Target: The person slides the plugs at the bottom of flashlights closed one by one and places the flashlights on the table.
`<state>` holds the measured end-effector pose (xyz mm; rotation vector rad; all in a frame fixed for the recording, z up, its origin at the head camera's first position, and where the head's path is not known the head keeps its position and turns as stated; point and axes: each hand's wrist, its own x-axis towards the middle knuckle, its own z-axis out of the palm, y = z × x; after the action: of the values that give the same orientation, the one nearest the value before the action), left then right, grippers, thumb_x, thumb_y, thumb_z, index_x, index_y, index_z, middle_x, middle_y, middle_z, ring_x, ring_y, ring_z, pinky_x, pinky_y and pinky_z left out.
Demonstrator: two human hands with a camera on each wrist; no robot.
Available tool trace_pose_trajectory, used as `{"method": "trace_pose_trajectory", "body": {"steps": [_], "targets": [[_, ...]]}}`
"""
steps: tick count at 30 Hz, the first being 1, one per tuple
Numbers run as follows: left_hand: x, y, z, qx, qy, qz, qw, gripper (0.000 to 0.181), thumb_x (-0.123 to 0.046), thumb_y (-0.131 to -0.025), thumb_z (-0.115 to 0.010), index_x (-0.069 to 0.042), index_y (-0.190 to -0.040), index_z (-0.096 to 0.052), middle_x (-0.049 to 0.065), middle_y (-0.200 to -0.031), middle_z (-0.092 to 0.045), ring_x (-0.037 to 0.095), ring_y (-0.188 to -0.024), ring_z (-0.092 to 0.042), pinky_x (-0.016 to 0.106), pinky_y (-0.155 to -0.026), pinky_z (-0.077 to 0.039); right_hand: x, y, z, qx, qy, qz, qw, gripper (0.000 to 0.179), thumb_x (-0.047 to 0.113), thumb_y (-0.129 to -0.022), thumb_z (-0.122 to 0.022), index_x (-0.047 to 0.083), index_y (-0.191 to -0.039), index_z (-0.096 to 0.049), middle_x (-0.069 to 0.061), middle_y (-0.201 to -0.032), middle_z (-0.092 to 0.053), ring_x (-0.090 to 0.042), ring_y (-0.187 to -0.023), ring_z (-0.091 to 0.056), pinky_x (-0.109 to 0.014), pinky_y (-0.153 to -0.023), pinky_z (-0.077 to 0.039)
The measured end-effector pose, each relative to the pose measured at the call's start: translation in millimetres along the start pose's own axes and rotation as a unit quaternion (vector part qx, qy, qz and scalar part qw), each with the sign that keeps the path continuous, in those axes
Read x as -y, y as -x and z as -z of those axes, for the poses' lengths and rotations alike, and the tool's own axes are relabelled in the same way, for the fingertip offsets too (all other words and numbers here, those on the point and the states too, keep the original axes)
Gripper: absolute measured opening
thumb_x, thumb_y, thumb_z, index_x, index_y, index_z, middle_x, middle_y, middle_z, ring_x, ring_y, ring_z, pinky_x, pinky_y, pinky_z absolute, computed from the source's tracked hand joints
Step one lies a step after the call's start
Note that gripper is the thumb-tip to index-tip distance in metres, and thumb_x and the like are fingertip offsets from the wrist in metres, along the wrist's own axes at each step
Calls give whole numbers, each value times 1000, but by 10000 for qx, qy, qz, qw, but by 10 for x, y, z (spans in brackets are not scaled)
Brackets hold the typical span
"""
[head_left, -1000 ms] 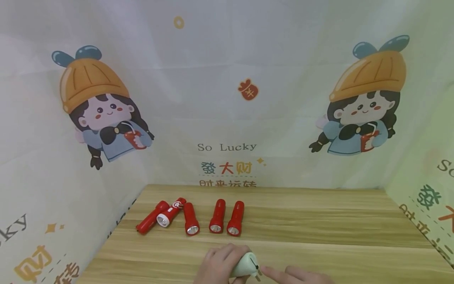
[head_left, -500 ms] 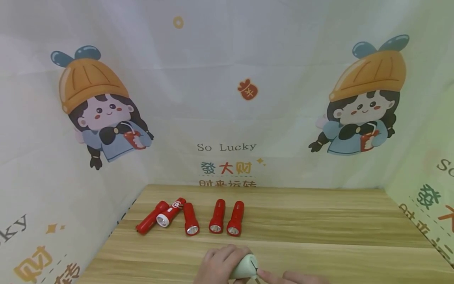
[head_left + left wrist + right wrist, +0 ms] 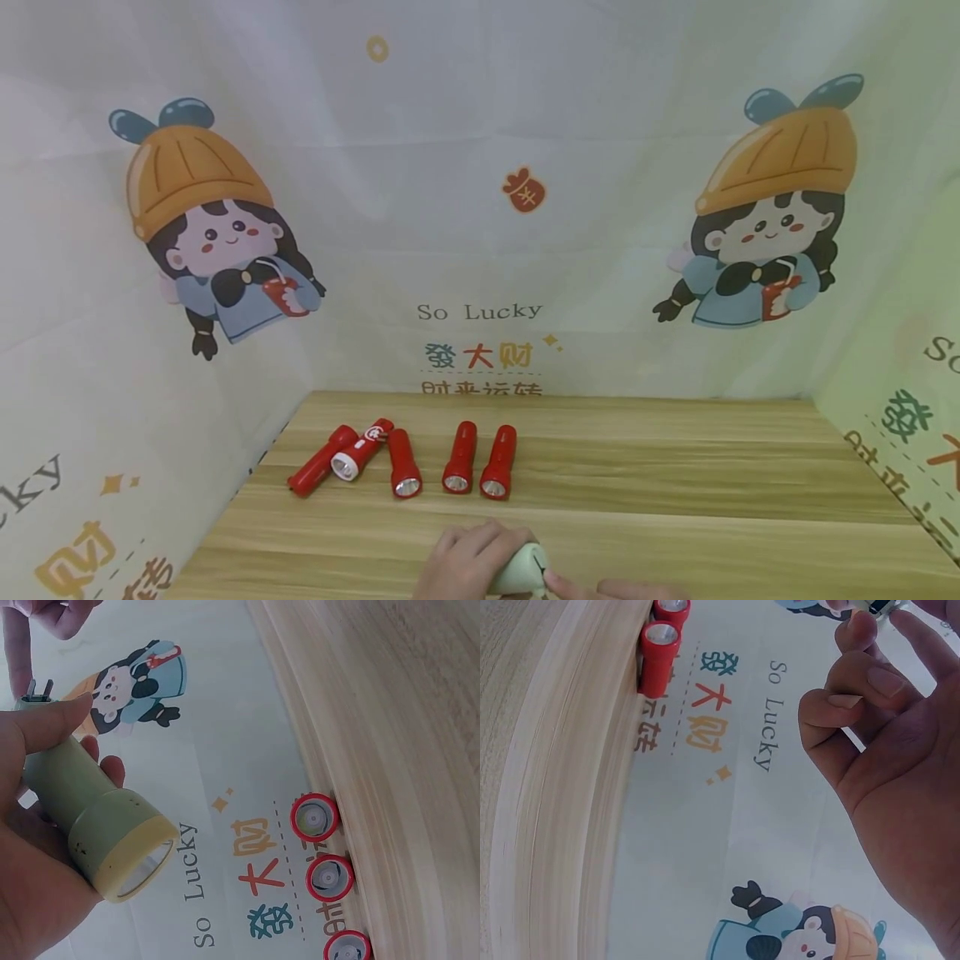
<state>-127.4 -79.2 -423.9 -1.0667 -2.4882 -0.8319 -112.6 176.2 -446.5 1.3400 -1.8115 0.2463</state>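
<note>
Left hand (image 3: 472,560) has a firm wrap on the green torch (image 3: 517,573), thumb across the body near the tail, fingers round the far side. Torch is near centre, over the near edge of the tabletop (image 3: 675,483). Tail faces right, lens end left, hidden by the hand in the head view. Left wrist view shows a yellow rim (image 3: 139,859) on the lens end, a few dark specks on the head, two metal prongs (image 3: 40,691) sticking out at the tail

Right hand (image 3: 600,590) is just right of it: index straight, tip touching the tail end beside the prongs, other fingers folded in. It's not wrapped round anything

Five more torches, far left to centre. Leftmost torch (image 3: 321,463) lies slanted, head to the far side. White-rimmed torch (image 3: 362,452) is right beside it, lens near-left, white logo on the body; can't tell if they touch. Third torch (image 3: 403,458) follows, lens near. Then a gap, then fourth torch (image 3: 461,454) and fifth torch (image 3: 500,458), near-parallel, apart, lenses near. Printed backdrop (image 3: 637,250) stands behind at the far side, reads "So Lucky"
</note>
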Motion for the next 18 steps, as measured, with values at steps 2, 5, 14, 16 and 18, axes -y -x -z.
{"method": "trace_pose_trajectory", "body": {"steps": [2,5,14,16,18], "targets": [[1,3,-4,89,93,27,9999,44,-44,-89,-84,-25,-126,-70,-12,-106,-73,-1,-95,-63,25,-82,-49,37,1,19,130,-392,-325,9986,41,35,-110,-57,16,-145,-67,18,-89,-64,9,-61,-30,2,-60,-16],[-5,5,-8,209,194,62,9996,46,-47,-90,-83,-25,-128,-69,-12,-108,-73,-2,-96,-63,25,-82,-50,82,6,40,305,-914,-871,9915,47,40,-107,-63,14,-146,-66,19,-73,-53,13,-64,-31,3,-59,-20],[-5,-2,-61,316,462,32,9984,47,-48,-92,-80,-24,-129,-68,-9,-109,-75,-1,-96,-64,22,-81,-50,50,-3,43,214,-1107,-673,9913,47,37,-110,-58,2,-140,-67,15,-96,-69,13,-65,-41,5,-64,-28],[-7,5,-68,337,503,72,9981,47,-47,-91,-81,-23,-129,-68,-8,-109,-75,0,-96,-65,22,-81,-50,44,-3,43,215,-1087,-572,9922,47,37,-110,-59,1,-140,-67,13,-107,-71,12,-66,-43,5,-66,-29],[0,10,-79,311,515,95,9981,47,-47,-91,-81,-23,-129,-69,-8,-109,-75,0,-97,-65,22,-80,-50,48,-2,42,202,-1088,-587,9921,48,37,-109,-61,2,-140,-66,14,-103,-70,12,-66,-43,5,-66,-29]]}}
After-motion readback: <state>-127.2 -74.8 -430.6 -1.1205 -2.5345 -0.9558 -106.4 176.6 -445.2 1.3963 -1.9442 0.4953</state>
